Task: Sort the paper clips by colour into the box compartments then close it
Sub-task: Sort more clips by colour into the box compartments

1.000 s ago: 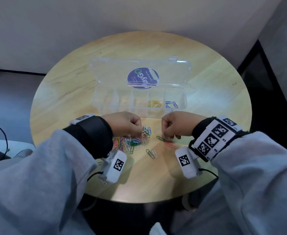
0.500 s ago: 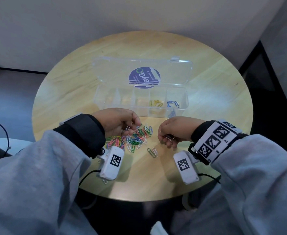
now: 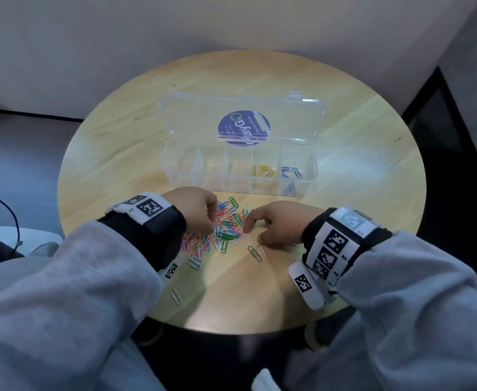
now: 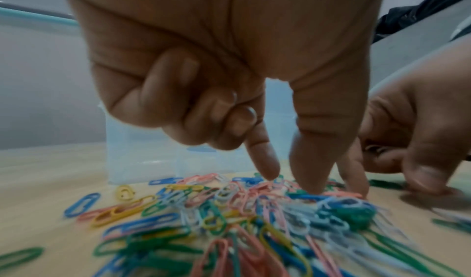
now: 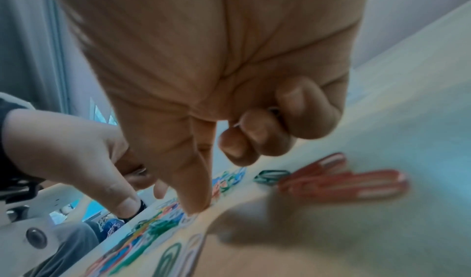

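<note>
A: What lies nearest?
B: A lone pale clip (image 3: 176, 295) at the round table's (image 3: 96, 153) near edge.

A: And the hands?
B: Over the mixed paper clip pile (image 3: 220, 230). The left hand (image 3: 195, 206) points thumb and forefinger down into it, other fingers curled, with a bit of metal between them. The right hand (image 3: 276, 224) touches the pile's edge with its forefinger; its curled fingers hold something small and metallic.

A: Beyond them?
B: The clear box (image 3: 240, 170), lid open, yellow clips (image 3: 263, 170) and blue clips (image 3: 290, 173) in its two rightmost compartments.

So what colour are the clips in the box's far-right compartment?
Blue clips; the head view shows them best.
</note>
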